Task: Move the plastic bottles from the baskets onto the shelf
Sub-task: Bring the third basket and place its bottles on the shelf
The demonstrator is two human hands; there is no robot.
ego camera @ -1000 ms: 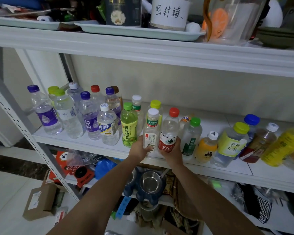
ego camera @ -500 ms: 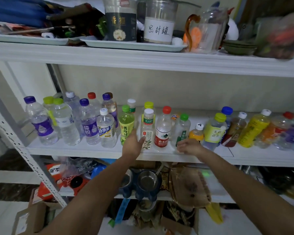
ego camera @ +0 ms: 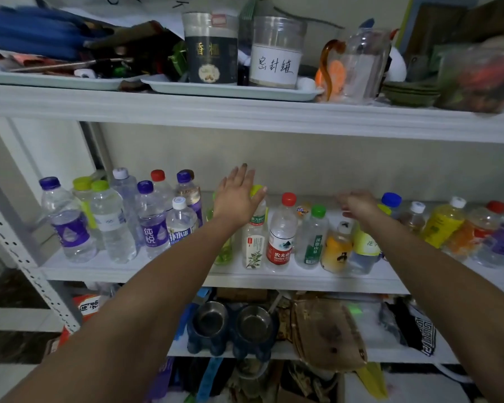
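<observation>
Several plastic bottles stand in a row on the white middle shelf (ego camera: 157, 271). My left hand (ego camera: 236, 196) reaches over the bottle tops with fingers straight, covering the cap of a white tea bottle (ego camera: 253, 242) and a green tea bottle (ego camera: 224, 254); it holds nothing. Next to those stands a red-capped water bottle (ego camera: 281, 234) and a green-capped one (ego camera: 312, 239). My right hand (ego camera: 358, 203) hovers, blurred, above a small orange bottle (ego camera: 336, 251) and a yellow-labelled bottle (ego camera: 364, 245), fingers loosely bent, empty. No basket is in view.
Clear water bottles with purple and green caps (ego camera: 67, 222) crowd the shelf's left. Juice bottles (ego camera: 442, 225) fill the right end. The upper shelf carries trays, two canisters (ego camera: 274, 53) and a glass pitcher (ego camera: 358, 62). Below sit metal bowls (ego camera: 230, 324) and bags. A perforated upright (ego camera: 21, 257) runs at left.
Both hands let go of the white tea bottle and the red-capped bottle, which now stand on the shelf. Both hands rose above the bottle tops, the right moving right.
</observation>
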